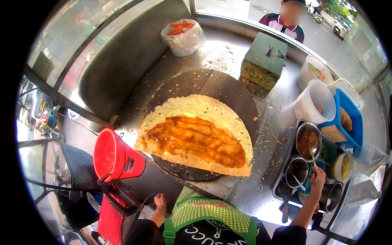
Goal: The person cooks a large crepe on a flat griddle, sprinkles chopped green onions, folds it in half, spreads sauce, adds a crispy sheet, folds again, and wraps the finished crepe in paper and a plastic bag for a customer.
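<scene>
My right hand grips the handle of a metal spoon. The spoon's bowl rests in a steel pot of reddish-brown sauce. A second steel pot of dark sauce, with its own spoon, stands just left of that hand. Near my body at lower left is my left hand, its fingers curled in, with nothing visible in them. Before me a folded half-round crepe, smeared with brown-red sauce, lies on a round dark griddle. Its straight edge overhangs the griddle's near side.
A red bucket stands left of the griddle. Farther back are a bag-lined bin with eggshells and a green-topped metal box. Plastic tubs and a blue basket line the right. Outside the glass stands a person.
</scene>
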A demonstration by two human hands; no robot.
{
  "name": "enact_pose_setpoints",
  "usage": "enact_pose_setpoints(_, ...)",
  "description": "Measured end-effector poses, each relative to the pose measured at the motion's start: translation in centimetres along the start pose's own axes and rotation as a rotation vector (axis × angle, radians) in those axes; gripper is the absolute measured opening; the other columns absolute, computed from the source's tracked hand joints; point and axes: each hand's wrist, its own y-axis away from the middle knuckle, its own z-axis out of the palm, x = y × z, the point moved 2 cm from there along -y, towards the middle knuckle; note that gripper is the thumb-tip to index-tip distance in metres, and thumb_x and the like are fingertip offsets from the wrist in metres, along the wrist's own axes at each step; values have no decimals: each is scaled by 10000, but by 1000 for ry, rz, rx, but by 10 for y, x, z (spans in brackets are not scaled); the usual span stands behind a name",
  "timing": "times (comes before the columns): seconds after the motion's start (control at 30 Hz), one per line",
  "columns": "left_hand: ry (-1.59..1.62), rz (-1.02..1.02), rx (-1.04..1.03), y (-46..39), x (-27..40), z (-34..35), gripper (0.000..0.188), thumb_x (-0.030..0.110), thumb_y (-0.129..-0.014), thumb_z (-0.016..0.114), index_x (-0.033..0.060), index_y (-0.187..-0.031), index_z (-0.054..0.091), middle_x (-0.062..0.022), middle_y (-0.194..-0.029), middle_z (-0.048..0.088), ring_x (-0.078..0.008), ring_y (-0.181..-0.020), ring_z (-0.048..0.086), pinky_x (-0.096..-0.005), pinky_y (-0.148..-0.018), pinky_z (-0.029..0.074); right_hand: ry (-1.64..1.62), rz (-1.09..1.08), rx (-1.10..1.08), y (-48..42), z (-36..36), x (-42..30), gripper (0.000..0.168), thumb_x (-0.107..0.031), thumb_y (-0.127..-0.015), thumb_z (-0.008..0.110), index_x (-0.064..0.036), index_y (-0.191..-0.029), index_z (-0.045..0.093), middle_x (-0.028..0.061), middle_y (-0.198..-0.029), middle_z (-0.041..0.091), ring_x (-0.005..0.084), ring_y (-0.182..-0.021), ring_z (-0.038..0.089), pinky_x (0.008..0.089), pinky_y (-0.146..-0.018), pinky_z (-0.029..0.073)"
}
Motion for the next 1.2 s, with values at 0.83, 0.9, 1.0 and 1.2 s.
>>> enact_pose_setpoints(0.83,125,168,25,17,80,-11,213,119,-834,464,-10,-681,536,-50,-551,520,-121,-452,486,-243,-425,414,1089,-1147,-264,178,269,-22,35,-74,-728,537,-52,-727,563,52,-459,464,173,-416,495,280,-410,366)
enact_pose_setpoints(0.9,176,177,34,3,87,-18,214,125,-850,464,-8,-696,533,-48,-567,523,-113,-460,481,-240,-426,410,1170,-1269,-246,195,296,-19,36,-62,-711,546,-59,-747,552,26,-460,453,160,-425,500,280,-418,376)
enact_pose_setpoints(1.0,-52,505,-13,-21,129,-26,217,124,-862,453,-6,-704,525,-46,-600,528,-104,-484,480,-230,-444,408,1222,-1291,-121,211,313,-20,60,-63,-707,570,-50,-763,551,17,-470,448,147,-428,491,276,-415,365)
enact_pose_setpoints(1.2,36,521,-154,-60,240,-39,222,117,-876,434,-5,-708,514,-41,-631,528,-91,-529,476,-212,-498,392,1400,-1196,9,245,327,-28,51,-20,-703,569,-22,-746,543,21,-462,424,172,-391,445,298,-379,317)
